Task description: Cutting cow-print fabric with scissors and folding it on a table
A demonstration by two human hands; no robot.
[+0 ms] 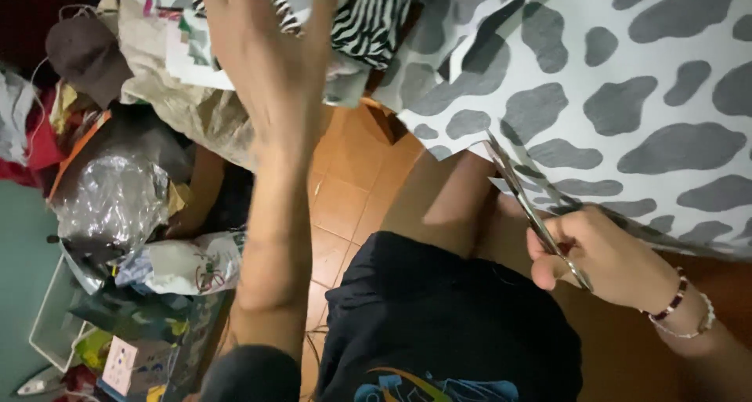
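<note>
Fabric [627,81], white with grey cow-like patches, fills upper right of the head view, hanging over the person's lap and the orange tiled floor [345,198].

Left to right:
- Clutter at far left: cap [82,53], crinkled clear plastic bag [113,202].
- Left hand [270,57]: raised, fingers spread, palm flat, gripping nothing; reaches toward the zebra-striped cloth [372,18].
- Right hand [603,253]: closed around the handles of the scissors [529,206], blades parted, at the fabric's lower edge.

Judgement: fabric looks light, limp, and will sag or bunch unless pulled taut. Best hold appears to be the edge just beside the blades. Scissors: stiff, sharp; hold by handles only.
</note>
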